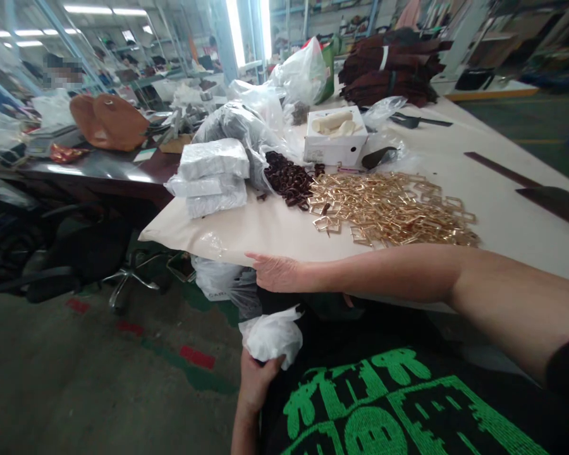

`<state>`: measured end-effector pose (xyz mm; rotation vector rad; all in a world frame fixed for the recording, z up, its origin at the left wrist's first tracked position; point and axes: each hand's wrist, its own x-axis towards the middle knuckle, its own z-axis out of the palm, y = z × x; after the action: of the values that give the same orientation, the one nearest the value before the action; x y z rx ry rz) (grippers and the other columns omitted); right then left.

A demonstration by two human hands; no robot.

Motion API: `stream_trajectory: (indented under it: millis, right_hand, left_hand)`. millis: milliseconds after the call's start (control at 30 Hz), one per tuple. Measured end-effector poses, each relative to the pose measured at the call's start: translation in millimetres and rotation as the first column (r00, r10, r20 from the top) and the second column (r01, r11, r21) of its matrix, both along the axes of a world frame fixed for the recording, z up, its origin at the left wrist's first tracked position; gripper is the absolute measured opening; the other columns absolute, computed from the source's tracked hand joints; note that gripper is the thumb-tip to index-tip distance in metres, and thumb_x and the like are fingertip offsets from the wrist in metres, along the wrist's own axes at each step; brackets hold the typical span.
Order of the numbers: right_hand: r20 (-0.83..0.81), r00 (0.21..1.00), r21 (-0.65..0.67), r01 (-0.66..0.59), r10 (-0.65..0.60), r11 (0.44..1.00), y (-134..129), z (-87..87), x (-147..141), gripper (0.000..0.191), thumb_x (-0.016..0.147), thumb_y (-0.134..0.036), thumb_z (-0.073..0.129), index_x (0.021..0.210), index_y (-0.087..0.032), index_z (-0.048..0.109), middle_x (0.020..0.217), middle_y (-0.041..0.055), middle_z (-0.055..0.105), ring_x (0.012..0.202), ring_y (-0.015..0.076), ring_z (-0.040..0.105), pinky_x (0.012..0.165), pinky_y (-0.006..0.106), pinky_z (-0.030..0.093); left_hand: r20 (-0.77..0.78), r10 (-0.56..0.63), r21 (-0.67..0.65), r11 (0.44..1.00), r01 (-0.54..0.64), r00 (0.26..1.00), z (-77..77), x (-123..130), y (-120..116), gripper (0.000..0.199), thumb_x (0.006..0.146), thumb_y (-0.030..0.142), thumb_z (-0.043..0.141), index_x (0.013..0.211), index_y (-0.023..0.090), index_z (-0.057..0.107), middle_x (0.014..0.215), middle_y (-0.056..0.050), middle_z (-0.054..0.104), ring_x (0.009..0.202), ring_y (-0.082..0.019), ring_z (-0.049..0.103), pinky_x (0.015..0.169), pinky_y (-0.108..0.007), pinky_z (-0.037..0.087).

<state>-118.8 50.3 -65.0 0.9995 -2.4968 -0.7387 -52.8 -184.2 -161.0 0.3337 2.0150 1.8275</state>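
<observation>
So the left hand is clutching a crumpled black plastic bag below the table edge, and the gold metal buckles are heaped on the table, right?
Not quite: the head view shows the left hand clutching a crumpled white plastic bag, not a black one. It is below the table edge, and the gold metal buckles are heaped on the table.

Crumpled white plastic bag [272,338], bunched and rumpled, sat below the table edge, gripped from beneath, in front of a black shirt printed green
</observation>
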Motion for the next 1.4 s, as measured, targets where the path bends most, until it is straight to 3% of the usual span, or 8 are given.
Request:
stream_trajectory:
  millis: [267,667,767,900,967,1067,1200,1400]
  right_hand:
    - [0.053,0.987,-0.174,-0.14,0.152,0.975,25.8,12.3,21.2,0.027,0.089,-0.013,0.058,0.066,-0.026,0.063,0.07,-0.003,0.064,0.077,0.0169,0.058,0.117,0.041,0.04]
    - [0.295,0.952,-0.487,0.079,0.079,0.87,63.1,-3.3,151.2,0.032,0.095,-0.009,0.043,0.072,-0.024,0.058,0.069,-0.0011,0.059,0.074,0.0158,0.055,0.112,0.038,0.039]
    - [0.345,0.938,-0.674,0.222,0.035,0.704,66.1,2.1,177.4,0.024,0.096,-0.012,0.046,0.08,-0.023,0.062,0.074,-0.0002,0.064,0.078,0.015,0.059,0.11,0.041,0.039]
    - [0.335,0.941,-0.918,0.317,0.039,0.24,62.9,31.5,184.5,0.009,0.09,-0.015,0.058,0.086,-0.019,0.063,0.083,0.0019,0.069,0.079,0.0134,0.064,0.105,0.04,0.044]
    - [0.3,0.954,-0.949,0.297,0.005,0.108,66.0,45.7,179.7,0.005,0.089,-0.016,0.061,0.085,-0.019,0.063,0.083,0.002,0.07,0.076,0.0127,0.064,0.103,0.039,0.047]
    - [0.233,0.971,-0.957,0.24,-0.061,0.165,77.0,61.4,170.8,0.005,0.088,-0.021,0.065,0.084,-0.02,0.063,0.082,0.0005,0.07,0.077,0.0131,0.065,0.106,0.042,0.044]
    - [0.21,0.977,-0.892,0.205,-0.033,0.404,87.0,79.5,162.9,0.011,0.092,-0.019,0.059,0.083,-0.022,0.065,0.081,-0.0007,0.071,0.079,0.0127,0.065,0.109,0.042,0.04]
    - [0.297,0.951,-0.803,0.204,0.08,0.56,85.8,105.0,161.7,0.016,0.096,-0.021,0.055,0.084,-0.022,0.065,0.078,-0.0022,0.07,0.075,0.0113,0.064,0.11,0.039,0.038]
  left_hand:
    - [-0.001,0.075,0.004,0.997,-0.075,0.997,3.6,-3.0,-12.7,0.066,0.058,0.038,0.084,0.116,0.012,0.063,0.101,-0.012,0.074,0.098,-0.033,0.071,0.091,-0.043,0.056]
    - [-0.12,0.081,-0.018,0.996,-0.084,0.989,17.4,-16.8,-21.7,0.07,0.061,0.037,0.085,0.122,0.012,0.061,0.107,-0.014,0.073,0.105,-0.034,0.069,0.095,-0.045,0.055]
    - [-0.13,0.097,-0.042,0.994,-0.103,0.987,24.8,-15.7,-17.8,0.067,0.059,0.038,0.086,0.116,0.012,0.063,0.106,-0.014,0.073,0.103,-0.034,0.07,0.093,-0.045,0.056]
    - [-0.137,0.043,-0.058,0.997,-0.052,0.99,43.2,-10.4,-7.9,0.07,0.059,0.037,0.086,0.119,0.013,0.061,0.104,-0.012,0.074,0.1,-0.032,0.07,0.091,-0.042,0.058]
    - [-0.135,-0.022,-0.053,0.999,0.015,0.991,57.7,-7.1,-0.8,0.073,0.057,0.037,0.086,0.121,0.014,0.06,0.104,-0.011,0.074,0.098,-0.031,0.071,0.089,-0.041,0.059]
    - [-0.221,-0.187,-0.042,0.982,0.182,0.957,82.0,-2.1,11.5,0.069,0.057,0.034,0.086,0.12,0.015,0.062,0.11,-0.012,0.072,0.102,-0.032,0.07,0.09,-0.041,0.059]
    - [-0.382,-0.445,-0.098,0.891,0.443,0.81,104.0,1.6,27.1,0.065,0.069,0.028,0.082,0.128,0.019,0.059,0.128,-0.014,0.064,0.113,-0.031,0.066,0.097,-0.04,0.057]
    - [-0.688,-0.524,-0.287,0.831,0.476,0.501,107.6,-3.6,37.7,0.056,0.074,0.021,0.078,0.127,0.024,0.059,0.149,-0.012,0.047,0.14,-0.034,0.044,0.107,-0.045,0.052]
